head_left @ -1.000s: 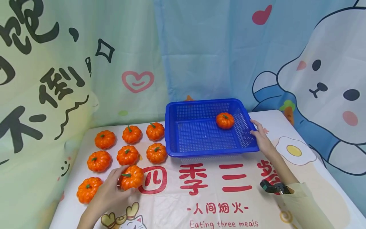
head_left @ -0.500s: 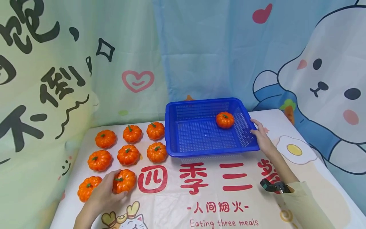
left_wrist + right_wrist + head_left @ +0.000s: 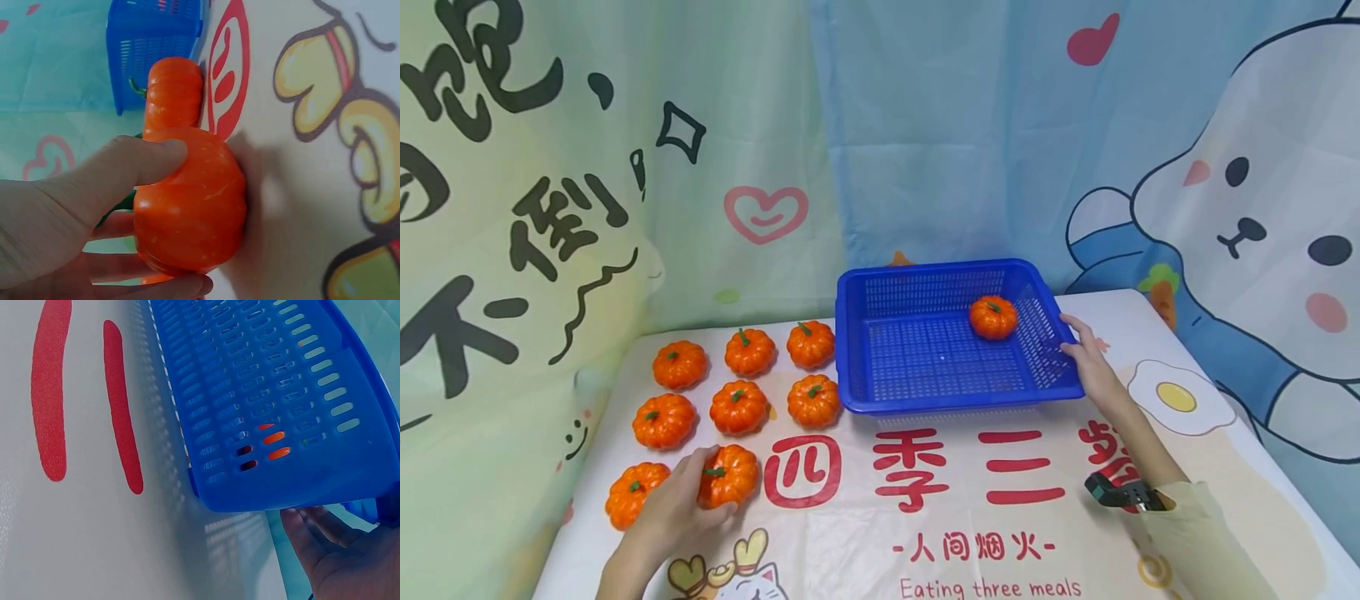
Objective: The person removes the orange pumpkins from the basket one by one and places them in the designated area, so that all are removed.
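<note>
My left hand (image 3: 673, 508) holds a small orange pumpkin (image 3: 730, 476) with a green stem, low over the near-left part of the table. In the left wrist view the thumb lies on one side of this pumpkin (image 3: 190, 209) and the fingers reach round the other. My right hand (image 3: 1093, 367) grips the right end of a blue plastic basket (image 3: 958, 406), its fingers at the rim. The right wrist view has that hand (image 3: 340, 550) against the basket's end wall (image 3: 300, 481). One pumpkin (image 3: 993, 317) sits inside the basket, towards its right side.
Several more pumpkins (image 3: 739, 407) stand in rows on the left of the table, one (image 3: 635, 495) right beside my left hand. Another pumpkin (image 3: 814, 401) is close to the basket's left wall. A printed cloth (image 3: 970, 517) covers the table; a curtain (image 3: 917, 167) hangs behind.
My left hand has brought its pumpkin left and nearer to me, away from the pumpkin row behind; over the last half second it hardly moves. My right hand and the basket stay put.
</note>
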Demonstrator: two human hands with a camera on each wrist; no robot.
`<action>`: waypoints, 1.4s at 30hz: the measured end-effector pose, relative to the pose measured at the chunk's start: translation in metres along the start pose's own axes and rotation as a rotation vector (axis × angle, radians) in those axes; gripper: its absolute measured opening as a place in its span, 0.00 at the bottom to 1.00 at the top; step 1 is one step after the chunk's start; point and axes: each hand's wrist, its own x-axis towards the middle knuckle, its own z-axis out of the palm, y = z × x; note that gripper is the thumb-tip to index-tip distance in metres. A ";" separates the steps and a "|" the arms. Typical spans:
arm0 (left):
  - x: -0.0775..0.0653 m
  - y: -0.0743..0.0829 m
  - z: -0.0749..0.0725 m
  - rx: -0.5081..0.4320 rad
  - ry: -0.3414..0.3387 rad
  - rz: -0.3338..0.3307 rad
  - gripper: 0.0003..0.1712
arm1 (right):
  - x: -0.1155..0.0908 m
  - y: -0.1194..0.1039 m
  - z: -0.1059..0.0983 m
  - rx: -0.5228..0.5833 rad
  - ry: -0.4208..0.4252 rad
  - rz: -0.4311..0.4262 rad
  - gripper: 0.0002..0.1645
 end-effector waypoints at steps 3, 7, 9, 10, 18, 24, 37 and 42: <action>0.001 0.002 -0.003 0.004 0.001 0.011 0.47 | 0.000 0.000 0.000 0.005 0.000 -0.008 0.36; 0.000 0.003 -0.005 0.004 0.006 0.020 0.45 | 0.000 0.001 -0.001 0.009 0.002 -0.013 0.35; 0.000 0.002 -0.004 0.003 0.006 0.017 0.45 | 0.000 0.001 -0.001 0.007 0.003 -0.011 0.35; 0.001 0.002 -0.003 0.004 0.008 0.018 0.46 | 0.000 0.001 -0.001 0.005 0.004 -0.011 0.35; -0.001 -0.005 0.005 0.024 0.017 0.036 0.52 | -0.001 -0.001 0.001 0.008 0.000 -0.009 0.36; -0.007 -0.007 0.003 -0.016 0.040 0.076 0.58 | -0.001 -0.001 0.001 0.001 0.001 0.003 0.36; -0.012 0.010 -0.006 -0.032 0.155 0.107 0.45 | -0.001 0.000 0.000 -0.005 0.009 0.002 0.36; -0.013 0.017 -0.005 -0.045 0.152 0.106 0.42 | -0.001 -0.002 0.000 -0.008 0.007 -0.002 0.36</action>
